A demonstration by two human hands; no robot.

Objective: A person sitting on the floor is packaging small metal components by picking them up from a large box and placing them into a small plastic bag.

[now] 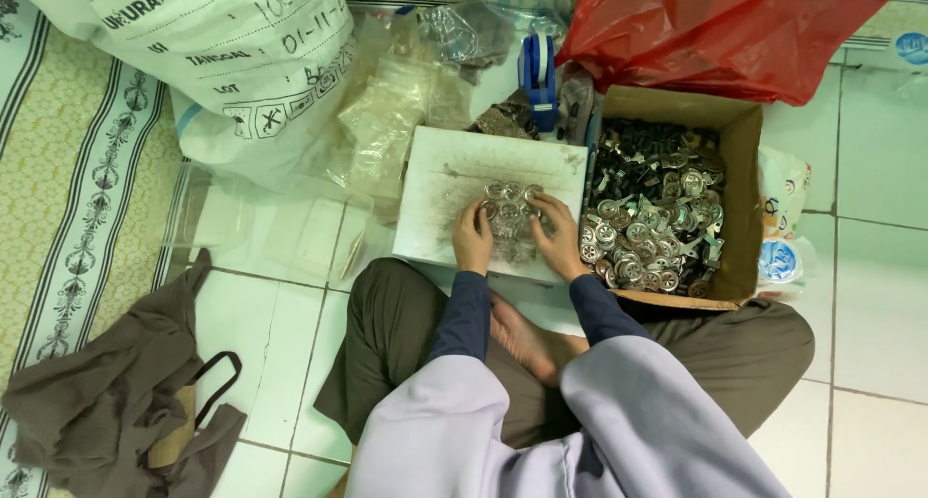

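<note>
a person sits cross-legged on the tiled floor with a white board (440, 184) in front of the knees. on the board lies a small bunch of round metal pieces (509, 208), shiny and flat like little caps, packed side by side in short rows. the left hand (473, 237) rests at the left edge of the bunch and the right hand (558, 232) at the right edge — both touch the pieces, fingers bent down onto them, pressing in from each side. i cannot tell if any one piece is pinched between fingertips.

the pieces look hard, thin and light, and likely a bit slippery, so they may slide on the smooth board. it seems best to take one by its rim, between thumb and finger. each piece is round, so it has no long side; they seem to lie flat, faces up. the bunch as a whole runs longer from the far side of the board toward the person.

just right of the board a cardboard box (739, 169) holds a big heap of the same kind of metal parts (648, 227).
</note>
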